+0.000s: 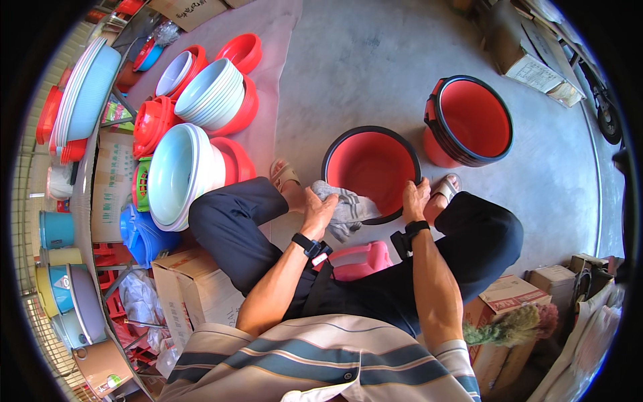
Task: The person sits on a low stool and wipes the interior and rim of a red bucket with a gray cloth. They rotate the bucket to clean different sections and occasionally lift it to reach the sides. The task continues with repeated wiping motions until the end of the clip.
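Note:
Between my feet stands a red plastic bucket [371,161] with a black rim, its open top facing me. My left hand [320,206] holds a grey striped cloth [346,207] against the near left part of that rim; some of the cloth hangs over the edge inside and some outside. The fingers of my right hand [416,199] grip the black rim at the near right. A pink plastic stool or basin [369,261] lies on the floor below the bucket, partly hidden by my legs.
A stack of red buckets [472,120] stands at the right. Stacked basins [173,176] and red tubs [241,53] crowd the left, beside a blue bucket [145,236] and a cardboard box [201,281]. Another carton [512,296] with dried plumes sits at the lower right.

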